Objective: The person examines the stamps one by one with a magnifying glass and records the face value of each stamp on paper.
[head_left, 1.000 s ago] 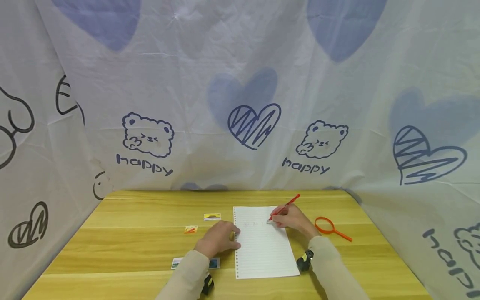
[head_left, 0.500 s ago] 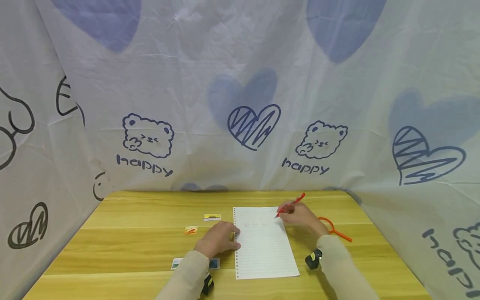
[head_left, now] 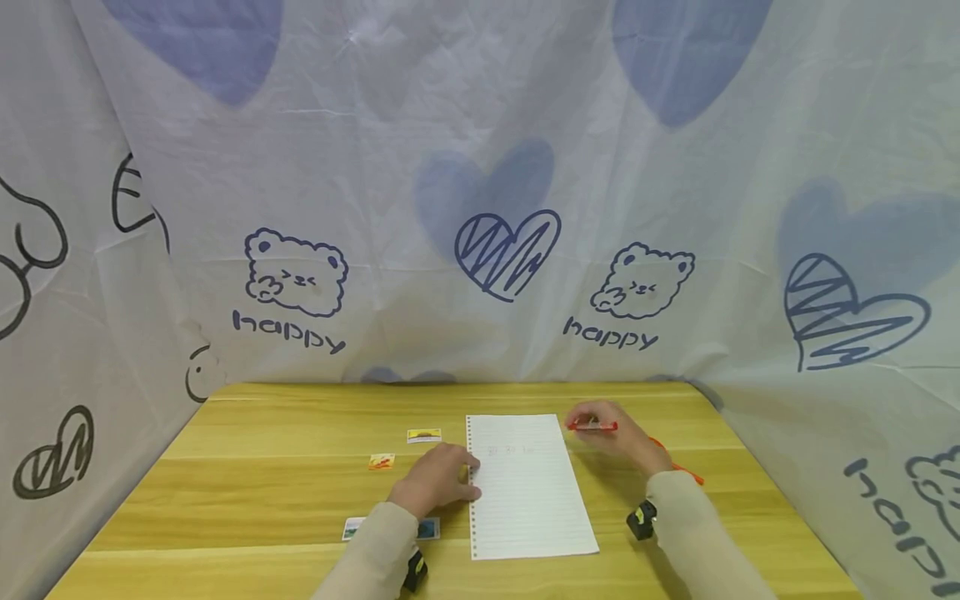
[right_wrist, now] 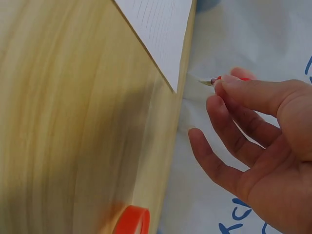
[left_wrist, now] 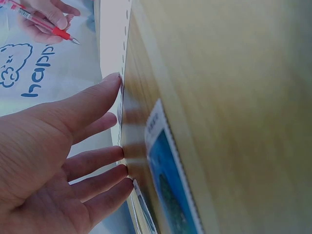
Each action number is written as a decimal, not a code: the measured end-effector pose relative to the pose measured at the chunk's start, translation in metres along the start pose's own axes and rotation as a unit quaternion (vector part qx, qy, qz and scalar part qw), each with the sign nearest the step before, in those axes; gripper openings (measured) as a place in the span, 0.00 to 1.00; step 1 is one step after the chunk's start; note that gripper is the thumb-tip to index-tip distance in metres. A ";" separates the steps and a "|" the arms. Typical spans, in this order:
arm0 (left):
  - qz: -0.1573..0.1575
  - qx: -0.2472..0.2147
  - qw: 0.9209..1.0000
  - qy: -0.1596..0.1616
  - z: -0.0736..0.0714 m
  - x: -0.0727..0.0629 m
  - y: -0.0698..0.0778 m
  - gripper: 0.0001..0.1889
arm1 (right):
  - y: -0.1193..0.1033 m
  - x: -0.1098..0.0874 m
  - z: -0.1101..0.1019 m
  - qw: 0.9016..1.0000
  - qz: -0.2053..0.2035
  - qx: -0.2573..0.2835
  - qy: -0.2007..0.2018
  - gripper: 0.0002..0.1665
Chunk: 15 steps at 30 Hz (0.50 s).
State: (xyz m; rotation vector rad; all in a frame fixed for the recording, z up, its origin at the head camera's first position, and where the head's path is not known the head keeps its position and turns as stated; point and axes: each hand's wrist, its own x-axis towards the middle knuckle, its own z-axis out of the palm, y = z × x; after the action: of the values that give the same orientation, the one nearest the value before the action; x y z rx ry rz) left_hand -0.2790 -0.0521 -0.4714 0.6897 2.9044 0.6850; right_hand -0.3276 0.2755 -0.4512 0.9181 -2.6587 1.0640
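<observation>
A red pen [head_left: 592, 426] is pinched between the thumb and fingers of my right hand [head_left: 611, 423], raised just off the upper right edge of the lined paper [head_left: 528, 508]. Its metal tip shows in the left wrist view, where the pen [left_wrist: 41, 22] slants downward. Faint writing runs along an upper line of the sheet. My left hand [head_left: 437, 477] rests at the punched left edge, thumb and fingers spread and relaxed, fingertips on that margin. Under the left forearm lie stamps, partly covered; a blue stamp [left_wrist: 168, 175] appears close up in the left wrist view.
A yellow stamp [head_left: 424, 436] and a small orange-yellow stamp [head_left: 382, 462] lie left of the paper. The orange-red magnifying glass [head_left: 686, 475] is on the right, partly hidden by the right forearm. A printed cloth [head_left: 450, 333] hangs behind the wooden table [head_left: 262, 483].
My right hand has lifted the pen from the writing and moved right, off the sheet; the pen has turned nearly level. More of the magnifying glass is covered. The left hand stays put.
</observation>
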 end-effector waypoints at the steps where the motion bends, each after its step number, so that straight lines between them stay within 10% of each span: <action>1: 0.000 0.000 1.000 0.000 0.000 0.000 0.000 0.22 | 0.000 0.000 -0.001 1.000 0.007 -0.004 -0.005 0.07; 7: -0.003 0.000 1.000 0.001 0.000 0.000 0.000 0.22 | -0.002 0.001 -0.005 0.994 0.091 -0.052 -0.025 0.09; 15: -0.004 -0.003 1.000 0.003 -0.001 -0.001 0.001 0.22 | 0.001 -0.006 -0.012 0.991 0.095 -0.083 -0.031 0.09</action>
State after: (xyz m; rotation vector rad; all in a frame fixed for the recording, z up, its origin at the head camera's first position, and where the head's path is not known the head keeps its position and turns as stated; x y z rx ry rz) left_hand -0.2779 -0.0520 -0.4702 0.6771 2.9063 0.6968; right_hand -0.3246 0.2863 -0.4446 0.6892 -2.8811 0.8419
